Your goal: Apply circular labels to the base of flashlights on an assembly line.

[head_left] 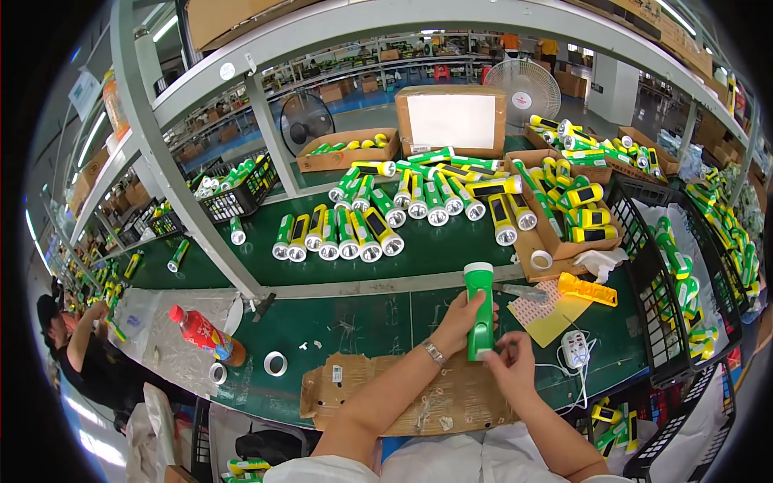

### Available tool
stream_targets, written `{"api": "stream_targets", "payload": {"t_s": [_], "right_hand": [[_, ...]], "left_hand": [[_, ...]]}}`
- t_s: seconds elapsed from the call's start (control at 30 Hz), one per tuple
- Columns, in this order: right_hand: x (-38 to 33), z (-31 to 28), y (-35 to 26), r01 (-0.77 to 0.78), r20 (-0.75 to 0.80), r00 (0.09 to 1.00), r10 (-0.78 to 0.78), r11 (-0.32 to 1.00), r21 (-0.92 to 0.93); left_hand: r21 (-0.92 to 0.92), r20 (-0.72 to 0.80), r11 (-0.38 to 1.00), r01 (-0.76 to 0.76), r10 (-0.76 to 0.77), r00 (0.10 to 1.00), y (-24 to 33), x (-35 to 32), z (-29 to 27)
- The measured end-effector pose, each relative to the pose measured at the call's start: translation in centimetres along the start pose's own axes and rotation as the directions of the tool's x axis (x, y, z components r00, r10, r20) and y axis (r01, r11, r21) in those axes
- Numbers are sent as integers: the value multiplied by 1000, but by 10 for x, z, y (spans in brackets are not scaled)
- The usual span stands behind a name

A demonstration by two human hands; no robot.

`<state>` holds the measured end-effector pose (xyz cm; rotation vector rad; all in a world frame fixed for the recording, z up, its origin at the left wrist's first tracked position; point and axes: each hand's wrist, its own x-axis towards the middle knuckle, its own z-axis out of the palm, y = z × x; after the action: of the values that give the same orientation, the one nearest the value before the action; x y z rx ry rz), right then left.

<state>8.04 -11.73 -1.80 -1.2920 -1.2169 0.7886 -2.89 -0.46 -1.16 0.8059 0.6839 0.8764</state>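
Note:
A green flashlight (480, 310) with a white head stands nearly upright over the front of the bench, head end up. My left hand (457, 326) is wrapped round its body from the left, wearing a metal-banded watch (434, 351) at the wrist. At the flashlight's lower end, my right hand (513, 366) is closed, thumb and curled fingers against the lower right edge. A small pale patch shows by that thumb; I cannot tell what it is. Below both hands lies a flattened brown cardboard sheet (386, 394).
Rows of green and yellow flashlights (346, 233) lie behind the crossbar. A cardboard box (555, 233) of flashlights and a black crate (652, 290) stand right. Nearby are a yellow plastic piece (588, 289), a power strip (575, 349), a red-capped bottle (208, 336) and a tape roll (275, 364).

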Motion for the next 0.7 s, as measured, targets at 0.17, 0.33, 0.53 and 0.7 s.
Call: {"api": "stream_targets", "payload": {"t_s": [0.17, 0.33, 0.53, 0.7], "right_hand": [[18, -24, 1, -676, 600, 694, 398, 646, 354], [1, -54, -14, -535, 402, 845, 354, 549, 642], [-68, -158, 11, -56, -179, 983, 49, 998, -29], [-166, -204, 49, -117, -564, 457, 688, 675, 729]], "left_hand": [[-57, 191, 996, -66, 75, 979, 1, -12, 25], [-17, 514, 998, 57, -40, 857, 21, 4, 44], [724, -128, 687, -53, 210, 969, 2, 153, -4], [912, -359, 295, 284, 244, 901, -1, 222, 1]]}}
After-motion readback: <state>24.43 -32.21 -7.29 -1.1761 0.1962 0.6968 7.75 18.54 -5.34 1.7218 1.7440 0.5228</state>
